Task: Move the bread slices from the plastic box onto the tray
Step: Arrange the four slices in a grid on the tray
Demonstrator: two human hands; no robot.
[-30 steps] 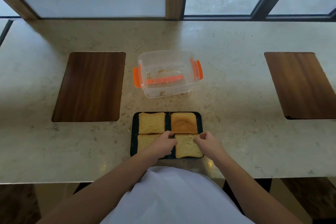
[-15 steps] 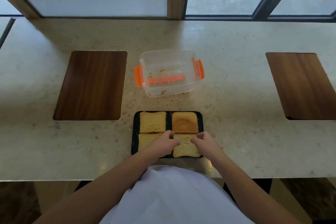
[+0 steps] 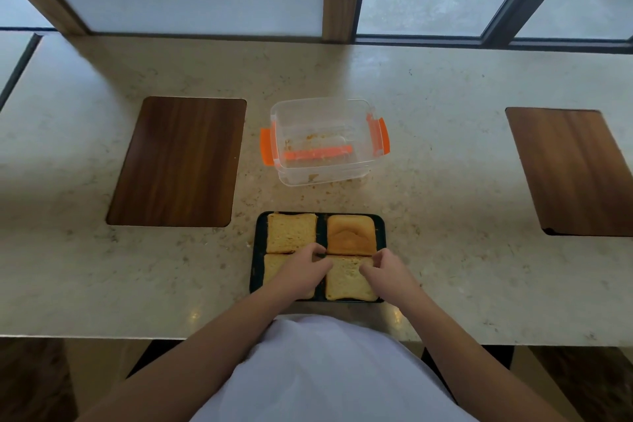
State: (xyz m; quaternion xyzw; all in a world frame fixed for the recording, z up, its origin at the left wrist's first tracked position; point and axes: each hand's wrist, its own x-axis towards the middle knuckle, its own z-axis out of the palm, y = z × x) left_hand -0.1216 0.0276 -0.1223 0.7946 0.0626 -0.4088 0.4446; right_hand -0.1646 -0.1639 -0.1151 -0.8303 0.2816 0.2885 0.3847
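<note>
A dark tray [image 3: 255, 250] lies near the counter's front edge with four bread slices on it. Two are at the far side: a pale slice [image 3: 291, 231] on the left and a browner crust slice [image 3: 349, 235] on the right. My left hand [image 3: 305, 272] covers most of the near left slice [image 3: 272, 265] and pinches the far left corner of the near right slice [image 3: 346, 281]. My right hand [image 3: 385, 269] grips that slice's far right corner. The clear plastic box [image 3: 322, 140] with orange latches stands behind the tray and holds only crumbs.
Two dark wooden panels are set into the stone counter, one at the left [image 3: 178, 161] and one at the right [image 3: 575, 171]. Crumbs lie between box and tray. Windows run along the far edge. My white shirt [image 3: 325, 370] is at the front edge.
Both hands stay on the near right slice. My right hand's fingers have crept slightly inward over its corner. The other slices and the box have not moved.
</note>
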